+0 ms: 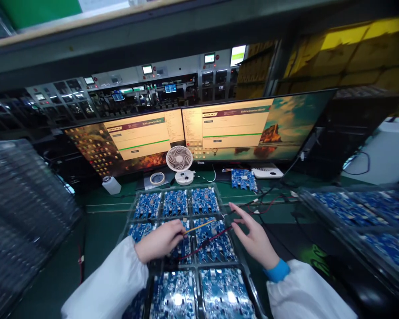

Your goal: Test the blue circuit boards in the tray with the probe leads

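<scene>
A clear tray holds several blue circuit boards in rows, directly below my hands. My left hand is closed over the middle row, its thumb and fingers pinching a thin yellow wire that runs to the right. Beneath it, a red-and-black cable crosses a board towards my right hand. That hand hovers at the tray's right edge, fingers apart, their tips close to the ends of the wire and cable. Whether they touch the cable I cannot tell.
Two monitors stand behind the tray, with a small white fan, a tape roll and a white bottle before them. A loose circuit board lies behind. Stacked trays flank the left; another board tray is right.
</scene>
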A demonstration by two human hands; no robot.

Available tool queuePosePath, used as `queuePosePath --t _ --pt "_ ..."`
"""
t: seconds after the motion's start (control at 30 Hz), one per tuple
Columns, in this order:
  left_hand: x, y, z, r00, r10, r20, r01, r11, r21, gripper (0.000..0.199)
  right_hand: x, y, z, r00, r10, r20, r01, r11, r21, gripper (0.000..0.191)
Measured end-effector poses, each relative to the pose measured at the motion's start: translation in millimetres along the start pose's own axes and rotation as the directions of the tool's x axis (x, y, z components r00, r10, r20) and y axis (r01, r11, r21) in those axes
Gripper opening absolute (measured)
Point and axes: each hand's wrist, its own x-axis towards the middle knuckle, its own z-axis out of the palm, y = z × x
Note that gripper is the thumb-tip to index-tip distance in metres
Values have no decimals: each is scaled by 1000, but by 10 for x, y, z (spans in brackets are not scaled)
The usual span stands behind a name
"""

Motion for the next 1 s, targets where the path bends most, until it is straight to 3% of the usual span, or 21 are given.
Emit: queuePosePath --t 0.1,0.2,0.27,0.37,0.47,0.63,0.8,0.93,1.0 --pt "219 -289 -70 993 2 -114 10 995 101 20 -16 66 31 997 -49 58 53 995 -84 60" --pt "475 -627 -105 962 -70 -265 101 990 102 21 -27 136 60 969 -93 229 131 979 -159 59" --pt "640 -839 -96 919 -138 -369 174 983 67 18 -31 157 78 935 -102 340 179 962 -204 49" --pt "835 -1072 -38 863 -214 -458 234 972 -15 14 -29 133 100 920 -98 380 210 940 -267 26" --pt "947 -1177 27 847 -227 -480 218 973 -75 13 -16 60 87 925 -121 360 232 930 -284 24" --pt "1015 -1178 42 890 -170 -422 148 985 -85 11 13 -71 -65 949 -172 266 246 930 -274 27" --pt "1020 -1154 -8 905 -150 -397 140 989 -54 13 29 -103 -231 973 -198 116 223 936 -272 29" --pt "1018 -1154 -34 915 -133 -381 132 991 -28 17 28 -58 -275 978 -194 -77 169 953 -252 26" --pt "1024 -1158 -37 917 -134 -375 134 991 -26 18 30 -39 -279 976 -185 -118 151 957 -249 27"
